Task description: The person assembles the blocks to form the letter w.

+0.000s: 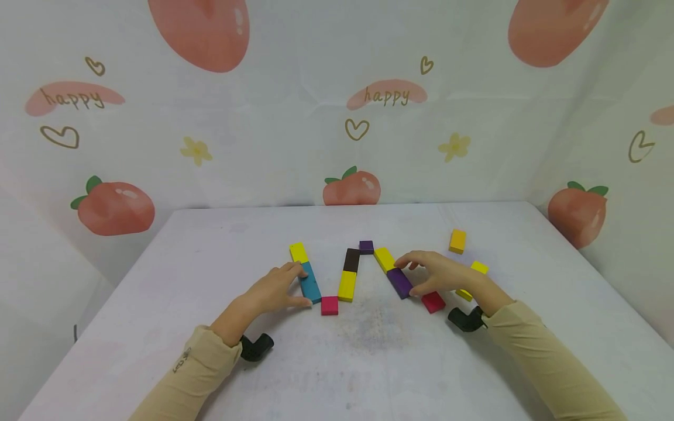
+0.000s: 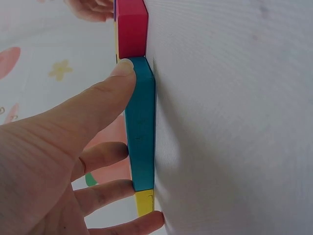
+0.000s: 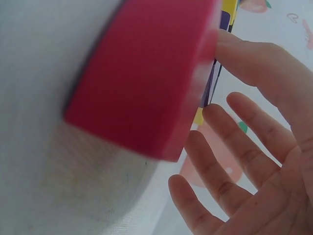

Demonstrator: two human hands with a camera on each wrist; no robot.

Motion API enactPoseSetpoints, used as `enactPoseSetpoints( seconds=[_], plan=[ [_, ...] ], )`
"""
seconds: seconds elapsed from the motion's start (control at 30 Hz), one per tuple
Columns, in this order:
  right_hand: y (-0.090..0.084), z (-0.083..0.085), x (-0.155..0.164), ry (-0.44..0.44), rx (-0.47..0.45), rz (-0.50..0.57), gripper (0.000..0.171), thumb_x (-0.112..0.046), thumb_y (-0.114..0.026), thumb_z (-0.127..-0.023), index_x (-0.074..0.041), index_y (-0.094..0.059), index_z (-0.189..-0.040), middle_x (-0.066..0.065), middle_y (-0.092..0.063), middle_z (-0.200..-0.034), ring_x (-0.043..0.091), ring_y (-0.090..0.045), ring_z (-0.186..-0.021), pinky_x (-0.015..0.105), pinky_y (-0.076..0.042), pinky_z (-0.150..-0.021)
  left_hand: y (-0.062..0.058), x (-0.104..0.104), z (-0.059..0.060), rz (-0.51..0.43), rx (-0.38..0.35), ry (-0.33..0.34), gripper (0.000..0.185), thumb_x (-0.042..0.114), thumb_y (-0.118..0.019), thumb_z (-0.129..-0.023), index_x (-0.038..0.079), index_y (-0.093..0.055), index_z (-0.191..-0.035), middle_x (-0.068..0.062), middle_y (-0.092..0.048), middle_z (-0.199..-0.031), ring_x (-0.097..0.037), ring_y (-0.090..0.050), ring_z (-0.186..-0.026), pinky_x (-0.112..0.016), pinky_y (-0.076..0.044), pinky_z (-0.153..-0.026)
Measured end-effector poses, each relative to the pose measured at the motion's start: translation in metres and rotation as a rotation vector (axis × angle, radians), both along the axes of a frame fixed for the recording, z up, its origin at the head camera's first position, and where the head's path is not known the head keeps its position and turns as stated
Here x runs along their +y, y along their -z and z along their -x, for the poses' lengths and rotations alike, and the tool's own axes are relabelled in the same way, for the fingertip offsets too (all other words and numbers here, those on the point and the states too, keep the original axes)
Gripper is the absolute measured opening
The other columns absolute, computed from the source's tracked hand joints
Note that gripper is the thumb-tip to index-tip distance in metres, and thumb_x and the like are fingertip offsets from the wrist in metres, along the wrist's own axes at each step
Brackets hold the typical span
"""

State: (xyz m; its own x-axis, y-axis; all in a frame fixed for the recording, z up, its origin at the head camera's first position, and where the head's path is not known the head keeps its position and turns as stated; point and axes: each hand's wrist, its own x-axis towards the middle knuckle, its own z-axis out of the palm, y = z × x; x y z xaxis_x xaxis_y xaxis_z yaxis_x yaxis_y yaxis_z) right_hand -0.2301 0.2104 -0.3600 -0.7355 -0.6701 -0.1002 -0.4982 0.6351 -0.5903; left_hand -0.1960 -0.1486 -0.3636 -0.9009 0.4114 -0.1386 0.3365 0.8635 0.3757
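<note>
From where I stand, the left hand lies with loose, spread fingers along a blue block; its thumb touches this block near one end, and I see no firm grasp. The right hand is also spread, its fingers about a long purple block; if they press on it, I cannot tell.

Beyond the hands, the blocks make a zigzag on the table: a yellow block, the blue one, a red block, then others up and down until the purple one. A second red block lies just beside its near end, apart, below the right hand. Farther to the right is an orange block.

I judge that the step in hand is straightening this line. The next move calls, I think, for light fingertip pushes, without disturbing the neighbours.
</note>
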Motion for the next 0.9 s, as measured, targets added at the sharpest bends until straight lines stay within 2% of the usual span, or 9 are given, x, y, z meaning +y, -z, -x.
enactPoseSetpoints(
  seconds=[0.47, 0.63, 0.9],
  plan=[
    [0.001, -0.001, 0.007, 0.019, 0.019, 0.039, 0.053, -0.019, -0.072, -0.081, -0.003, -0.050, -0.126, 0.014, -0.057, -0.126, 0.032, -0.053, -0.111, 0.056, -0.041, -0.099, -0.001, 0.001, 0.000, 0.004, -0.006, -0.011, 0.057, 0.037, -0.073, -0.079, 0.008, -0.052, -0.123, -0.015, -0.049, -0.135, -0.032, -0.050, -0.111, -0.048, -0.045, -0.098],
    [-0.002, -0.005, 0.016, 0.062, 0.016, 0.047, 0.047, -0.022, -0.071, -0.082, -0.005, -0.054, -0.122, 0.012, -0.059, -0.122, 0.029, -0.055, -0.109, 0.056, -0.041, -0.099, -0.002, 0.001, 0.000, 0.004, -0.006, -0.016, 0.056, 0.037, -0.073, -0.079, 0.008, -0.052, -0.123, -0.015, -0.048, -0.135, -0.033, -0.050, -0.111, -0.048, -0.045, -0.099],
    [-0.001, -0.011, 0.034, 0.074, -0.004, 0.042, 0.044, -0.028, -0.073, -0.080, -0.006, -0.059, -0.115, 0.009, -0.062, -0.116, 0.026, -0.057, -0.105, 0.054, -0.043, -0.096, -0.002, 0.000, 0.000, 0.001, -0.008, -0.013, 0.057, 0.037, -0.072, -0.079, 0.008, -0.052, -0.123, -0.017, -0.046, -0.138, -0.035, -0.049, -0.114, -0.049, -0.044, -0.099]
  ],
)
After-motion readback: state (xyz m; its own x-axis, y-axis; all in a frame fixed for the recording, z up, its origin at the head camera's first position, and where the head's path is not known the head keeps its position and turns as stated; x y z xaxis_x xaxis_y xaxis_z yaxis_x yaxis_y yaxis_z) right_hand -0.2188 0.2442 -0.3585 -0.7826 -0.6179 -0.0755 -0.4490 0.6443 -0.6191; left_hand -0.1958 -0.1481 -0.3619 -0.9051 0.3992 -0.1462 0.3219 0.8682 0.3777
